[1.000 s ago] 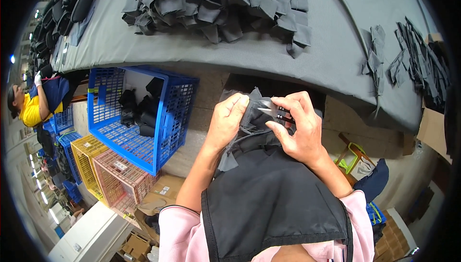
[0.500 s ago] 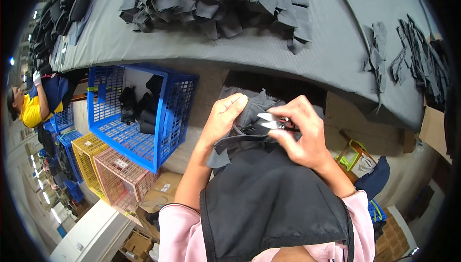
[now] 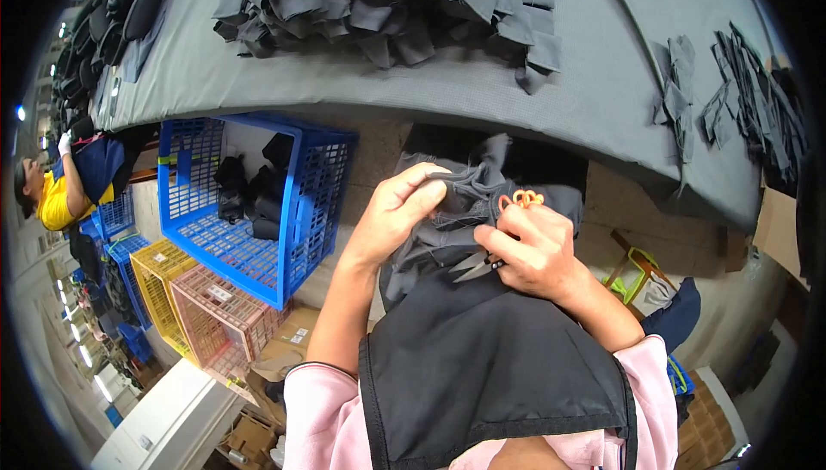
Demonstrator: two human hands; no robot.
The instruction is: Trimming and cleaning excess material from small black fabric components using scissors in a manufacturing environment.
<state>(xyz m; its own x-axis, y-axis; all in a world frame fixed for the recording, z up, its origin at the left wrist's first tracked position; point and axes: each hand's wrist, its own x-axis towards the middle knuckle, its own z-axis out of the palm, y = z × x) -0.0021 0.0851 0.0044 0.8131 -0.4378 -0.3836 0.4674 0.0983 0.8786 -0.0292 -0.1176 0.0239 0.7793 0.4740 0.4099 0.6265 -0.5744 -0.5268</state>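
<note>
Grey cloth (image 3: pixel 469 184) lies bunched before the person's body, just below the near edge of the tabletop (image 3: pixel 327 91), its folds pinched between the left hand's (image 3: pixel 398 216) thumb and fingers. Curled tightly around small metal snips (image 3: pixel 473 266), the right hand (image 3: pixel 540 250) points their blades down toward the black apron (image 3: pixel 490 358). From where I stand, good handling means a taut pinch and blade tips clear of apron, fingertips and loose folds.

A grey cloth-covered table (image 3: pixel 602 74) bears heaped fabric pieces (image 3: pixel 374 14) near its front edge, fabric strips (image 3: pixel 759 108) toward its right end.
</note>
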